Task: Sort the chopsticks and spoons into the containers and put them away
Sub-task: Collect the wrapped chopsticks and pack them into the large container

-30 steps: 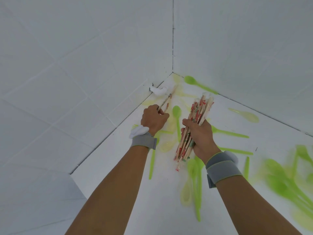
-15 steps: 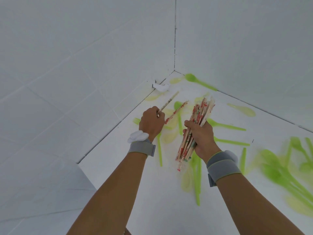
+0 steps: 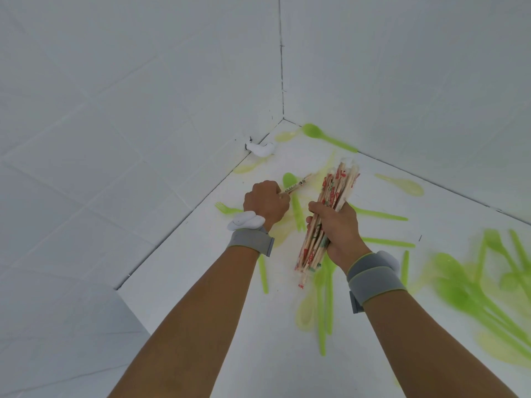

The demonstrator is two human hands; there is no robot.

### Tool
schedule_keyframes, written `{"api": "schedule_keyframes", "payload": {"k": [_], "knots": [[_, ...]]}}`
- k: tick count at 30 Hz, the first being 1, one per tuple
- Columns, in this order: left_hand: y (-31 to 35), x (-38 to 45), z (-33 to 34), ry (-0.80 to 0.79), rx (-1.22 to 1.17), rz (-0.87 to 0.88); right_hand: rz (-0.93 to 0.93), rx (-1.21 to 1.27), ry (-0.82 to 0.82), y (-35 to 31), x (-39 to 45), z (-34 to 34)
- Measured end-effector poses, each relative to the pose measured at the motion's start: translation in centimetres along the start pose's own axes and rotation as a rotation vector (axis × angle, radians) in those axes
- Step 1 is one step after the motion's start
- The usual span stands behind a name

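Note:
My right hand grips a thick bundle of wrapped wooden chopsticks, tilted with the tops pointing away from me. To its left, my left hand holds a wrapped chopstick pair whose end sticks out to the right toward the bundle. Green plastic spoons lie scattered over the white counter: one spoon near the corner, a pale one by the right wall, and a blurred heap of spoons at the right. A green fork lies left of my left wrist. No container is in view.
White tiled walls close the counter on the left and at the back, meeting in a corner. A white blob of sealant sits at the left wall's base. The counter's left end drops off near my left forearm.
My left hand has drawn back toward me and lifted the chopsticks off the counter, bringing them closer to the bundle. The right hand with its bundle has hardly moved.

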State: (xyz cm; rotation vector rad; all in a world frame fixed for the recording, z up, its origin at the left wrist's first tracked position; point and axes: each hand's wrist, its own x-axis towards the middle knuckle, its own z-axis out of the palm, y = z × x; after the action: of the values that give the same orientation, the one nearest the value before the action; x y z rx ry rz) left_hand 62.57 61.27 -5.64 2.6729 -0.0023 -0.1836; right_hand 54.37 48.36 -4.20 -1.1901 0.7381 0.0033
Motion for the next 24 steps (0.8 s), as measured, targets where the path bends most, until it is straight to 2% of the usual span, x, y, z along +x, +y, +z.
{"api": "schedule_keyframes", "payload": {"k": [3,8,11,17,20,24], "knots": [[-0.1,-0.2,0.3,-0.016,-0.012,0.010,-0.007,0.002,-0.001,0.0,0.1,0.1],[-0.6,-0.3,0.2,0.048,-0.072,0.020,-0.007,0.004,-0.016,0.0,0.0,0.2],[-0.9,-0.4,-0.7,0.136,-0.150,0.018,-0.001,0.001,-0.022,0.0,-0.1,0.0],[-1.1,-1.5,-2.9,0.310,-0.076,0.066,0.014,-0.009,-0.032,0.1,-0.9,-0.2],[-1.1,-2.6,-3.5,0.262,-0.357,0.038,0.016,0.006,-0.024,0.1,-1.2,-0.2],[-0.4,-5.9,-3.2,0.067,-0.616,0.100,-0.016,0.023,-0.047,0.1,-1.7,-0.3]]}}
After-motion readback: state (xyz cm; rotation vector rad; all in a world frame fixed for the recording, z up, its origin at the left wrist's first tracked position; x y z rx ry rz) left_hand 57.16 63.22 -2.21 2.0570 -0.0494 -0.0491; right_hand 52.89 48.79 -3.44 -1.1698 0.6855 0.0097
